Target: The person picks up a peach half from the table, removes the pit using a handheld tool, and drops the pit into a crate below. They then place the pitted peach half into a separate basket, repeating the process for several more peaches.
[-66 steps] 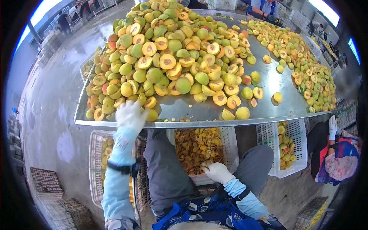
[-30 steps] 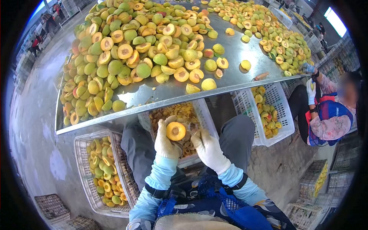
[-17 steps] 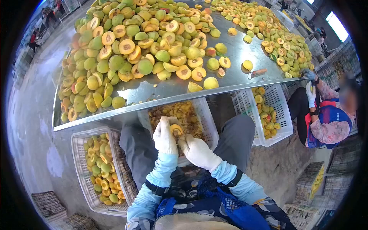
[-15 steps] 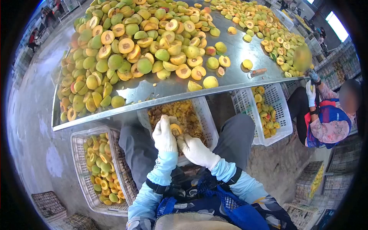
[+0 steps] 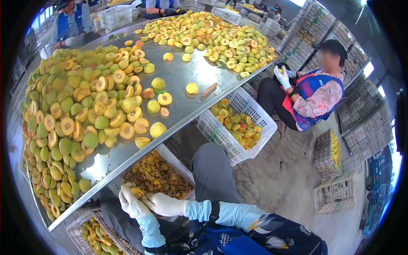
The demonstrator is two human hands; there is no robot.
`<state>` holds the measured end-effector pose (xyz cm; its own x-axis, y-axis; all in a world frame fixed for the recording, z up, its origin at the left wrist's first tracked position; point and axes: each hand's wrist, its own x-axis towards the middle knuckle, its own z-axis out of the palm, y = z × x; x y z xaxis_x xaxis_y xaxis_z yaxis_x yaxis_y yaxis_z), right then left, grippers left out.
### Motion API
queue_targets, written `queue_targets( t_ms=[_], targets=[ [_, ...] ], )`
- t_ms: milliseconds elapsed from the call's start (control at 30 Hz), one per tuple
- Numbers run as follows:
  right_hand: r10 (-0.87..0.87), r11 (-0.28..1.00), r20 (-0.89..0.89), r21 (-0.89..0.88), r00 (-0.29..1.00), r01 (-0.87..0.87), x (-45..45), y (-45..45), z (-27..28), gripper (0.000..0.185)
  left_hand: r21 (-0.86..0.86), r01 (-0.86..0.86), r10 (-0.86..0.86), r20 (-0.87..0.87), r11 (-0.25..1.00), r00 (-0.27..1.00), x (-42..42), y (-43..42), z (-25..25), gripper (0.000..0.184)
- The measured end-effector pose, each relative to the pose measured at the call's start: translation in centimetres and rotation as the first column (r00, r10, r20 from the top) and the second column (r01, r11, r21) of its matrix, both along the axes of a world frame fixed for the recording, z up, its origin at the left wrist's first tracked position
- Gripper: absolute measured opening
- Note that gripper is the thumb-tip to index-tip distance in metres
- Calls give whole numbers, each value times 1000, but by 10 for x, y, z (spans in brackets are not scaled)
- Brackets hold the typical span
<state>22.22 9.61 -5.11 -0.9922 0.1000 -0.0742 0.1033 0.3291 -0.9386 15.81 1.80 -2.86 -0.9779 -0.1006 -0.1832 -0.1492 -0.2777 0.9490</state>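
My left hand [image 5: 134, 205], in a white glove, holds a yellow peach half [image 5: 137, 192] with its cut side showing. My right hand [image 5: 166, 205], gloved too, is closed with its fingertips against the fruit's edge; whatever it grips is hidden. Both hands are low over a white crate [image 5: 177, 165] of brown and yellow peach scraps [image 5: 155, 175]. Just beyond, a metal table [image 5: 182, 71] carries a big heap of peach halves [image 5: 76, 106], many with cut faces showing. A wooden-handled tool [image 5: 208, 91] lies on it near a single peach [image 5: 192, 88].
Left of my legs stands a crate of peach halves [image 5: 98, 238]. Another white crate [image 5: 265, 127] holds more under the table's edge. On the right a seated co-worker [image 5: 316, 91] handles fruit; others sit across the table. Stacked crates [image 5: 361, 104] line the right side.
My view has swung right and up, bringing the co-worker and far table end further into sight. Both hands keep close together at the peach half.
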Motion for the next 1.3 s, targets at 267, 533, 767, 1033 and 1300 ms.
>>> queue_targets(
  t_ms=[267, 533, 767, 1033, 1300],
  targets=[
    [443, 589, 401, -805, 802, 77, 10, 20, 31, 42, -143, 448, -451, 13, 882, 892, -9, -19, 10, 27],
    [660, 54, 76, -997, 748, 53, 27, 13, 56, 42, 417, 152, -199, 71, 896, 977, -4, -27, 45, 46],
    [376, 706, 352, 491, 857, -511, 37, 47, -61, 32, -470, -230, 144, -211, 852, 967, -56, -266, 39, 31],
    [314, 787, 252, 470, 915, -400, 27, 14, -46, 40, -990, -74, -598, -130, 118, 791, -125, -34, 111, 46],
    [46, 884, 358, 420, 933, -205, 38, 58, -29, 47, -885, -435, -778, -152, -168, 610, -205, 79, 44, 47]
  ],
)
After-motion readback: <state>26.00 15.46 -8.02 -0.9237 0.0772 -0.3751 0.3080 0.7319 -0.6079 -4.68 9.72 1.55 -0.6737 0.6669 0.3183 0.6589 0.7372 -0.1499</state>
